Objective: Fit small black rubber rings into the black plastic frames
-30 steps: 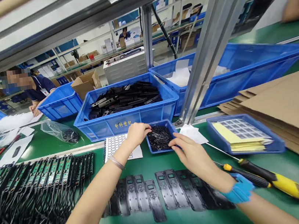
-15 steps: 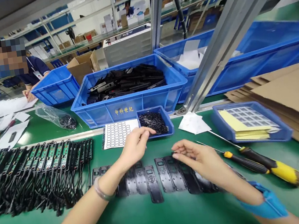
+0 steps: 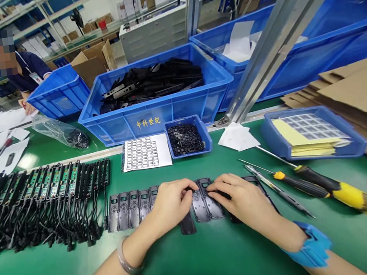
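Observation:
A row of black plastic housing panels (image 3: pixel 124 216), each with a small rectangular window, lies on the green bench. My left hand (image 3: pixel 172 203) is over the middle of the row, thumb and forefinger pinched at the top of one panel (image 3: pixel 200 205). What they hold, if anything, is too small to make out. Just to its right, my right hand (image 3: pixel 242 195) bends over the neighbouring panels with its thumb and fingertips drawn together; their contents are also hidden. Behind the hands stands a small blue bin (image 3: pixel 208 141) of tiny black parts, beside a white sheet of printed rectangles (image 3: pixel 163 151).
Circuit-board units with black cables (image 3: pixel 63 181) fill the left. At right lie a pen-like tool (image 3: pixel 283 191), two screwdrivers (image 3: pixel 345 196) and a blue tray (image 3: pixel 355 145) of label sheets. A large blue crate (image 3: pixel 117 126) and a metal post (image 3: pixel 262 67) stand behind. A co-worker (image 3: pixel 31 63) sits far left.
My left hand has come down from the small bin to the panels. My right hand has lowered onto the row, and the view has tilted downward.

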The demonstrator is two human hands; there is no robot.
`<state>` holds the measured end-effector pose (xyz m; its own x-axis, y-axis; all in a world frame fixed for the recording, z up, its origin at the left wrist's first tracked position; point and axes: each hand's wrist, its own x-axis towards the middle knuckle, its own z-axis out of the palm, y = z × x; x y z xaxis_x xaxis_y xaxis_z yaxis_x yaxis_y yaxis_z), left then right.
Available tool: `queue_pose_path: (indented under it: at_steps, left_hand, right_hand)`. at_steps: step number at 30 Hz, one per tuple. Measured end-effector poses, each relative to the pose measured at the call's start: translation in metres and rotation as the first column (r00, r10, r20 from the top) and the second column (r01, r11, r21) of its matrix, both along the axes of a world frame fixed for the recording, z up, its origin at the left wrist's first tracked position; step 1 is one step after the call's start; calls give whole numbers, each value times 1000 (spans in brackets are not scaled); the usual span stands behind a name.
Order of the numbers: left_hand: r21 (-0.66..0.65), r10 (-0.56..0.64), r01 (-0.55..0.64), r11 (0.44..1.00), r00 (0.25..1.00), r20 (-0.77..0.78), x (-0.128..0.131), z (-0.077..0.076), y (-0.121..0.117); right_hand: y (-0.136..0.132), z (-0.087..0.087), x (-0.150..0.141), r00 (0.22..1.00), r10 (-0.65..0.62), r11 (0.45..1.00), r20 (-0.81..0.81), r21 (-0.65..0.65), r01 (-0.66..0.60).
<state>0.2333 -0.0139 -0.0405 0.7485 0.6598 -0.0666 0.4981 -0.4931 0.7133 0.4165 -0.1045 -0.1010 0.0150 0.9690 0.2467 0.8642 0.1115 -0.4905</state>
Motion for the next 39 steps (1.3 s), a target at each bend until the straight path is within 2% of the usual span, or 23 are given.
queue_pose_path:
  at_steps: [5,9,11,15,19,22,26,31,33,36,38,39]
  left_hand:
    - [93,8,-11,996,999,35,0,-10,-2]
    - [122,2,5,993,998,-61,1,-18,-4]
    - [125,24,-12,992,995,-98,0,-20,-5]
    - [121,95,-81,989,989,-111,-6,-17,-2]
    - [135,112,-92,987,983,-147,-11,-10,2]
    - [130,92,-67,989,976,-197,-9,-9,3]
    - [178,62,-9,984,953,-295,-2,-10,1]
    - [272,73,49,961,904,-422,4,-8,-1]
    - [290,63,82,953,888,-456,5,-6,0]
    - [307,30,144,941,867,-498,7,-1,0]
    - [319,2,187,929,860,-511,10,1,-2]
    - [325,-30,222,919,863,-505,13,1,-3]
  right_hand:
    - [1,6,-4,994,51,998,96,-29,-48]
    - [16,25,-3,984,151,986,95,-83,-143]
    - [33,39,3,986,135,988,93,-81,-128]
    - [85,58,15,984,-24,999,174,-23,28]
    - [125,58,17,966,-22,1000,257,-11,26]
    - [131,53,16,970,-15,999,241,35,7]
    - [115,53,18,994,-69,986,85,158,55]
    - [72,57,23,973,-118,963,-197,217,160]
    - [51,60,26,940,-114,970,-322,169,176]
    - [19,60,31,826,-141,987,-546,-13,160]
    - [-2,55,36,771,-200,980,-604,-116,163]
    - [-12,51,39,780,-238,971,-579,-143,190]
